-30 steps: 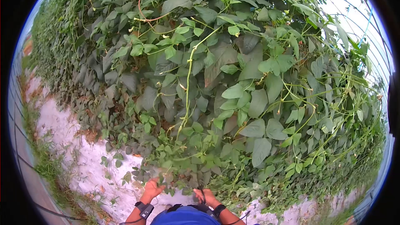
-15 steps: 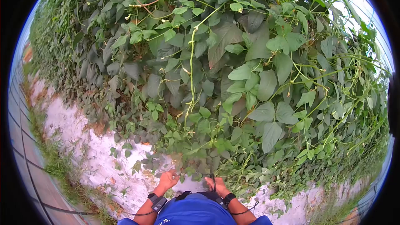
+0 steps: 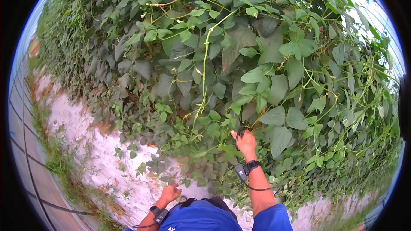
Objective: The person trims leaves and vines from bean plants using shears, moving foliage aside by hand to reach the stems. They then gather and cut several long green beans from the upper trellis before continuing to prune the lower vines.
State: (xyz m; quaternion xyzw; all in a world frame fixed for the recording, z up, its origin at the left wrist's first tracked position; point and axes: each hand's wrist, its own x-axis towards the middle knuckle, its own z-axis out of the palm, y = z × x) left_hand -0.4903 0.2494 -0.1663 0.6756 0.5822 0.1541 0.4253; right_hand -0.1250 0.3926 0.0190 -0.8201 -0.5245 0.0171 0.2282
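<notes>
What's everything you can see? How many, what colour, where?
leaves: too many to count, mostly green, nearly everywhere
hanging stem: one, yellow-green, upper centre
curved stem: one, reddish, top left of centre
grass: uncounted tufts, green, left
ground: one stretch, whitish, lower part
panels: several, greyish, far left
loop: one, black, right of centre
wrist devices: two, dark, one per wrist
cables: at least two, dark, near bottom
shirt: one, blue, bottom
left hand: one, bare, lower centre
right hand: one, bare, by the leaves

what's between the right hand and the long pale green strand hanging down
In the head view, green leaves fill the stretch between the right hand and the hanging strand.
</notes>
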